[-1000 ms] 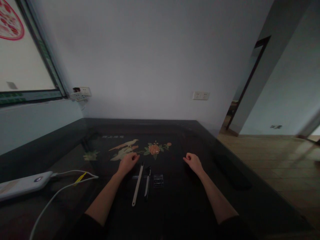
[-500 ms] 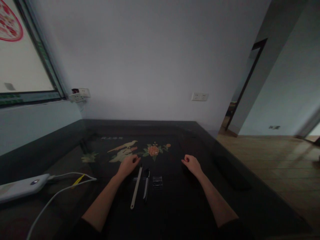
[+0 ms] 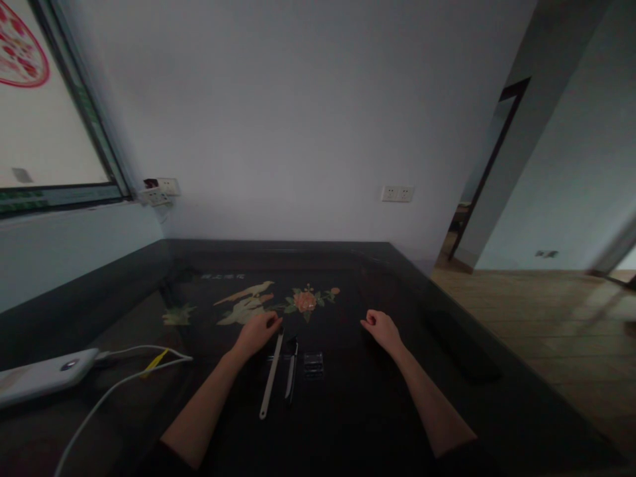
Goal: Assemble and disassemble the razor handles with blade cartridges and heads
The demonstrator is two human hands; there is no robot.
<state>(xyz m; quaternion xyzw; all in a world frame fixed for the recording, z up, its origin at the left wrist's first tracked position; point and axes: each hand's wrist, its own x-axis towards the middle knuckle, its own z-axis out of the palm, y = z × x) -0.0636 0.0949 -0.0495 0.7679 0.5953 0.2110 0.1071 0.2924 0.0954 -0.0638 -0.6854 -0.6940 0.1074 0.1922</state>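
My left hand (image 3: pixel 257 331) rests on the dark table, fingers curled in, with nothing visible in them. Its fingertips are close to the dark upper end of a long, slim, pale-handled tool (image 3: pixel 271 381) that has a hole at its near end; whether they touch it I cannot tell. Beside that tool lies a shorter black-and-silver pen-like tool (image 3: pixel 291 374), its kind unclear. Just right of it sits a small clear plastic box (image 3: pixel 313 362). Farther right, my right hand (image 3: pixel 381 326) lies in a loose fist on the table, apart from all these things.
The glossy black table (image 3: pixel 348 424) bears a printed bird and flower (image 3: pixel 305 301). At left are a white power-bank-like device (image 3: pixel 47 376) and a white cable (image 3: pixel 104 404) with a yellow tag. A dark flat object (image 3: pixel 462 348) lies at right. Behind stands a wall with sockets (image 3: pixel 397 193).
My left hand has shifted very slightly right, closer to the pale tool's upper end. The right hand and the things on the table stay where they were.
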